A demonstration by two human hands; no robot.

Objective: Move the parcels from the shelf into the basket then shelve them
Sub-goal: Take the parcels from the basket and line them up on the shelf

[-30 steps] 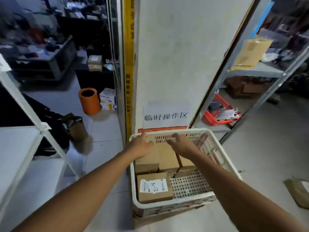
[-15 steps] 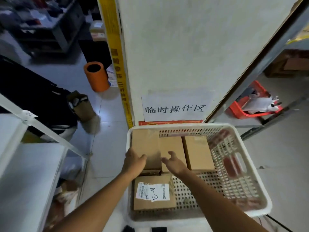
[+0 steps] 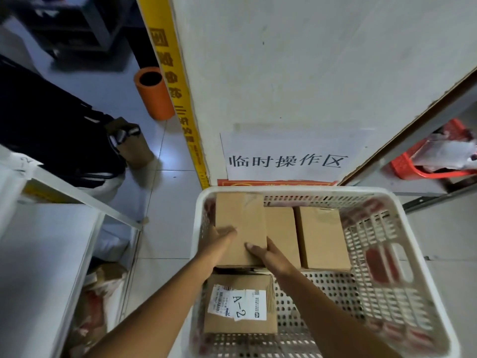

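A white perforated basket (image 3: 402, 210) holds several brown cardboard parcels. Both my hands grip the far-left parcel (image 3: 240, 218), which sits raised above its neighbours. My left hand (image 3: 218, 244) holds its left near side with the thumb on top. My right hand (image 3: 268, 254) holds its right near corner, thumb on top as well. Two more plain parcels (image 3: 321, 236) lie side by side to the right. A parcel with a white label marked A-2 (image 3: 240, 303) lies in the near-left part of the basket, under my left forearm.
A white shelf (image 3: 38, 241) with a metal frame stands at the left. A white pillar with a paper sign (image 3: 286, 156) rises right behind the basket. An orange cylinder (image 3: 153, 93) stands on the tiled floor. A red basket (image 3: 402, 166) sits on a low rack at the right.
My view has dropped closer over the basket. Both hands slid from the far edge back to the near end of the far-left parcel and took hold of it; it now sits higher.
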